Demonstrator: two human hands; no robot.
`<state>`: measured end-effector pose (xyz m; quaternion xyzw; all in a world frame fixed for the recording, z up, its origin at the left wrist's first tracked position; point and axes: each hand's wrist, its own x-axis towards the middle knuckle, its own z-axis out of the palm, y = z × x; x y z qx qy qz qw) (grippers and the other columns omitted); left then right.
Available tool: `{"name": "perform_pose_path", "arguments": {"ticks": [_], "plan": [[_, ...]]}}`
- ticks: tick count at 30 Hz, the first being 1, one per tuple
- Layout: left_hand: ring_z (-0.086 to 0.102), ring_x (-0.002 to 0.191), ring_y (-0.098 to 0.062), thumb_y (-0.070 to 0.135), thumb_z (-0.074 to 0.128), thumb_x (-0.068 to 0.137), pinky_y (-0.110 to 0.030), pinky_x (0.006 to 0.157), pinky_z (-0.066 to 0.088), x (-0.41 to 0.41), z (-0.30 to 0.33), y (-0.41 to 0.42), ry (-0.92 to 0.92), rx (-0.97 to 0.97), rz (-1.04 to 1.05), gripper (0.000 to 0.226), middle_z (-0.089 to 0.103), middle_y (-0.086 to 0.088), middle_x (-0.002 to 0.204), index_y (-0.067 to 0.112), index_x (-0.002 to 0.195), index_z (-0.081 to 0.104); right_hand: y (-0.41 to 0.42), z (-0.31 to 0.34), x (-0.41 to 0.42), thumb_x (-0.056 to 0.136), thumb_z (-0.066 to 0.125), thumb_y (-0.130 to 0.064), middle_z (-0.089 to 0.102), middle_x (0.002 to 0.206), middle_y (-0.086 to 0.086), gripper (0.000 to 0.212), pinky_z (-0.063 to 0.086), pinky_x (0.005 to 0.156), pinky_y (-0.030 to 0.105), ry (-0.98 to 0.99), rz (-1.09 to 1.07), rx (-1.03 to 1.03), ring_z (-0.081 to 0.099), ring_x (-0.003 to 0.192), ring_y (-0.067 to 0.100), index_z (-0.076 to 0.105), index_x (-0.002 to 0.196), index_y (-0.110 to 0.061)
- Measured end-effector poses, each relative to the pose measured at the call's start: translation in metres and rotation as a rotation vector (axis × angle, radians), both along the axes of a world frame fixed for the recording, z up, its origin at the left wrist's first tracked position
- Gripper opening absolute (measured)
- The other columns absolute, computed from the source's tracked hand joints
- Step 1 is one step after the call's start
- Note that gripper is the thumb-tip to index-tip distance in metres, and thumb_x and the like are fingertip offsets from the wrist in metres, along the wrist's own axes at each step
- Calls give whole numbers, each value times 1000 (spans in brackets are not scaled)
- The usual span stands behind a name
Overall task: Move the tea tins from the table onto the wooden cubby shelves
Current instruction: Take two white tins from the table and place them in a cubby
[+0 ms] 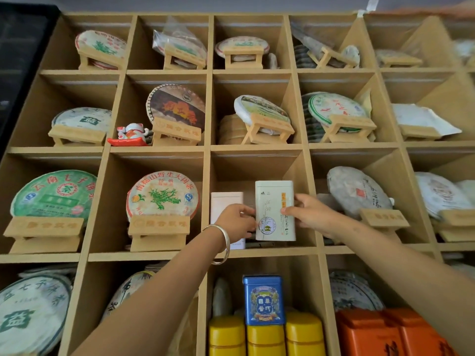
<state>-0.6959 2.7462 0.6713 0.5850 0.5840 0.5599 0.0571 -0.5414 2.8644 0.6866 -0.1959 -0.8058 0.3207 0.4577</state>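
Observation:
A pale green-white tea tin with printed characters stands upright in the middle cubby of the third row of the wooden cubby shelves. My left hand, a silver bangle on its wrist, grips the tin's left edge. My right hand grips its right edge with thumb and fingers. A white box stands just left of the tin in the same cubby, partly hidden by my left hand.
In the cubby below stand a blue tin on three yellow tins; orange tins fill the cubby to its right. Other cubbies hold wrapped round tea cakes on wooden stands, and a lucky-cat figurine.

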Motion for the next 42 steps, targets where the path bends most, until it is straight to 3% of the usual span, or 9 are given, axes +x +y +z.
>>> {"name": "perform_pose_path", "arguments": {"ticks": [6,10,16,24,26,28,30,37,42], "plan": [[62,104,-24,-2,52,91,-33,86,56,-4,-8,13,21,-40,28,27,64,-9,116,10,114,60,18,-12,-12,93,60,-18,60,131,5,43,51,89,36,-23,0,-18,60,117,22,47,133,-15],[62,108,-27,-6,54,88,-34,87,55,-7,-10,12,12,-71,39,23,63,-10,116,17,92,60,27,-15,-20,92,60,-21,62,130,4,42,53,93,41,-31,14,-23,62,112,20,48,133,-16],[64,104,-23,-3,55,88,-20,69,56,-17,-10,10,37,-32,73,26,65,-9,118,11,110,62,29,-19,-30,93,59,-21,60,132,5,48,52,93,42,-22,23,-39,61,114,22,42,138,-18],[62,106,-23,-3,55,88,-26,76,57,-17,-15,9,111,-45,106,36,62,-7,121,11,121,58,30,-26,-40,94,57,-27,60,131,4,52,53,94,43,-3,20,-63,63,110,21,37,142,-20],[63,104,-22,-1,54,88,-24,73,57,-17,-13,8,137,-12,130,36,62,-7,120,12,121,58,29,-28,-39,94,57,-30,60,131,5,50,55,89,37,-7,6,-46,62,111,20,40,139,-18],[63,99,-19,1,54,88,-23,69,56,-20,-10,6,145,30,151,32,64,-5,115,14,116,60,28,-29,-36,94,58,-33,61,129,5,48,55,73,25,-1,-36,-5,63,109,19,43,135,-15],[63,96,-19,2,55,87,-28,74,57,-25,-8,3,133,56,166,29,65,-6,110,17,110,63,26,-32,-33,92,59,-34,63,126,5,42,52,65,19,29,-70,21,64,103,17,47,127,-14],[66,94,-19,4,56,87,-29,77,57,-33,-13,2,122,4,156,20,70,-5,97,19,87,69,32,-41,-35,89,65,-21,66,122,6,15,58,83,31,-40,-91,74,65,107,19,54,99,-23],[67,91,-21,7,60,87,-30,75,57,-37,-15,5,110,-5,173,13,70,-7,95,18,87,68,33,-41,-37,88,67,-20,66,121,5,22,56,91,38,-27,-71,43,65,108,19,57,108,-19]]}}
